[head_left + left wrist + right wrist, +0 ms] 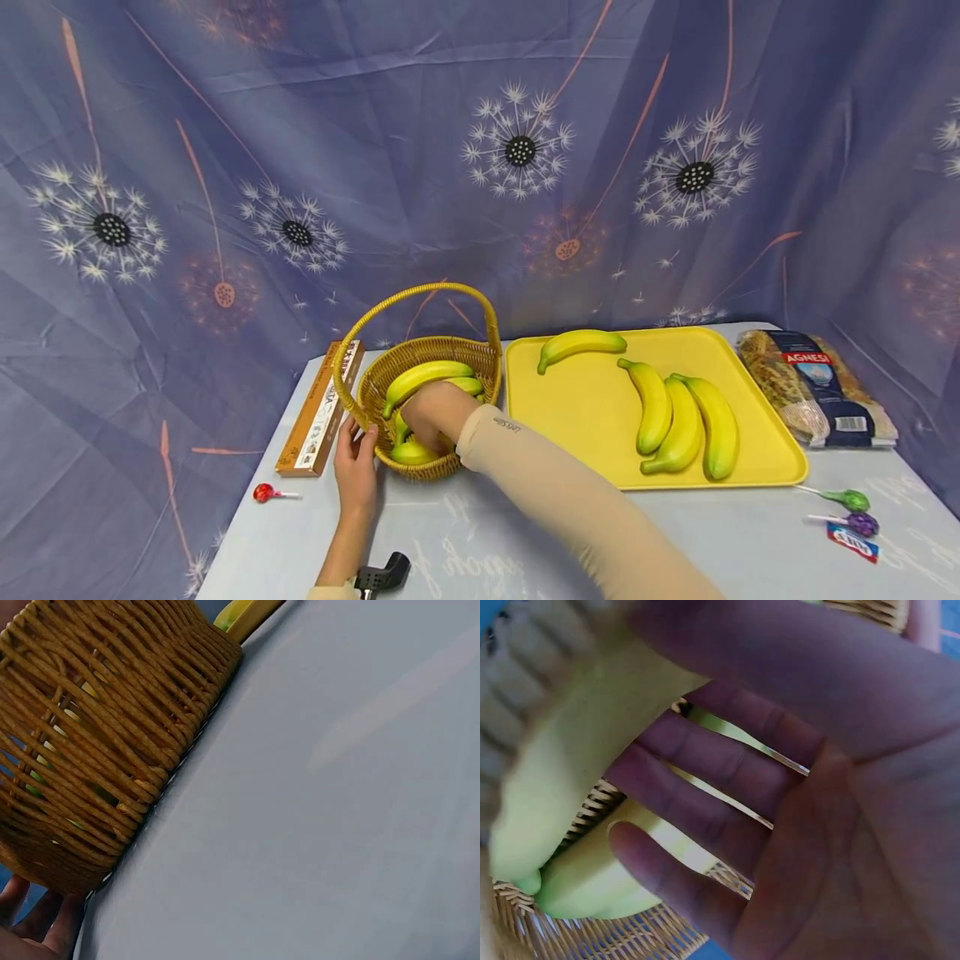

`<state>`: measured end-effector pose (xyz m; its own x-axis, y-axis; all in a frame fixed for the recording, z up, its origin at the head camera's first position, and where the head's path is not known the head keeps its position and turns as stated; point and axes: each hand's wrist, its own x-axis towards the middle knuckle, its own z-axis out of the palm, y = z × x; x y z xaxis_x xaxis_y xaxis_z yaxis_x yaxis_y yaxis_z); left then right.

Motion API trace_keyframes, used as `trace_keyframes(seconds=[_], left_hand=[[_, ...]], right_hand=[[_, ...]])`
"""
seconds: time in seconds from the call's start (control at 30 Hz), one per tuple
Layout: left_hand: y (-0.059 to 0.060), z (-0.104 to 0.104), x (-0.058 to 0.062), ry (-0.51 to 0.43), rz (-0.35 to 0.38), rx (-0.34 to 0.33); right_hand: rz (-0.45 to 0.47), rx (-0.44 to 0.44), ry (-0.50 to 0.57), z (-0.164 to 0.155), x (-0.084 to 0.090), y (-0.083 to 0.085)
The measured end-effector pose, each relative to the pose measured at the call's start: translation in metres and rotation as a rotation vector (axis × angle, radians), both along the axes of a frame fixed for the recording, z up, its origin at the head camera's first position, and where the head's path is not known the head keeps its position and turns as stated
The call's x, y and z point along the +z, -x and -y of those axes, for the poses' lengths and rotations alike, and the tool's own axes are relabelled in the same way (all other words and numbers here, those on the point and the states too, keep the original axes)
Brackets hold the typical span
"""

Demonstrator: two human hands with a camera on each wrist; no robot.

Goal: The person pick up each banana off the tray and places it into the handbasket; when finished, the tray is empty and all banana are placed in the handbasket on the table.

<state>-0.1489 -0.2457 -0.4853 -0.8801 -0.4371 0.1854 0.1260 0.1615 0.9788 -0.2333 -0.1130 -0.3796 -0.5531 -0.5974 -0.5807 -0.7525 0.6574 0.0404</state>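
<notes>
Right hand (435, 414): inside the wicker basket (450, 354), fingers spread and only loosely bent against a banana (577, 795); no closed grip shows.
Left hand (356, 467): fingers straight, touching the basket's outer wall.
Bananas in basket: under and beside the right hand.
Yellow tray (592, 408): just right of the basket, four bananas on it.
Desk (465, 542): pale blue, flowered cloth behind.

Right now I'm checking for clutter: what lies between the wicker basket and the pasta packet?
In the head view, the yellow tray fills the stretch between the wicker basket and the pasta packet, with four bananas lying on it.
</notes>
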Motion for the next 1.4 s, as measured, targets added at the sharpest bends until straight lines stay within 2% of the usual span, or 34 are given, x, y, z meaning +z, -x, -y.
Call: trace_keyframes(seconds=[0.13, 0.37, 0.6, 0.9, 1.03, 1.27, 1.4], left_hand=[[0.0, -0.001, -0.001, -0.008, 0.003, -0.004], [0.001, 0.001, -0.003, -0.036, -0.033, -0.007], [-0.001, 0.003, -0.005, -0.037, -0.039, -0.009], [0.0, 0.0, -0.002, 0.012, -0.027, -0.003], [0.0, -0.001, -0.001, 0.011, -0.017, 0.0], [-0.001, -0.001, 0.002, 0.016, 0.007, 0.004], [0.002, 0.002, -0.004, -0.011, -0.001, -0.008]], right_hand=[[-0.017, -0.01, 0.005, -0.004, -0.006, -0.001], [0.03, -0.066, 0.076, -0.014, -0.01, 0.003], [0.026, -0.057, 0.117, -0.018, -0.011, 0.003], [0.145, -0.041, 0.336, -0.035, -0.005, 0.026], [0.159, -0.023, 0.42, -0.051, 0.002, 0.035], [0.235, -0.034, 0.653, -0.1, 0.019, 0.057], [0.256, -0.09, 0.743, -0.135, 0.023, 0.073]])
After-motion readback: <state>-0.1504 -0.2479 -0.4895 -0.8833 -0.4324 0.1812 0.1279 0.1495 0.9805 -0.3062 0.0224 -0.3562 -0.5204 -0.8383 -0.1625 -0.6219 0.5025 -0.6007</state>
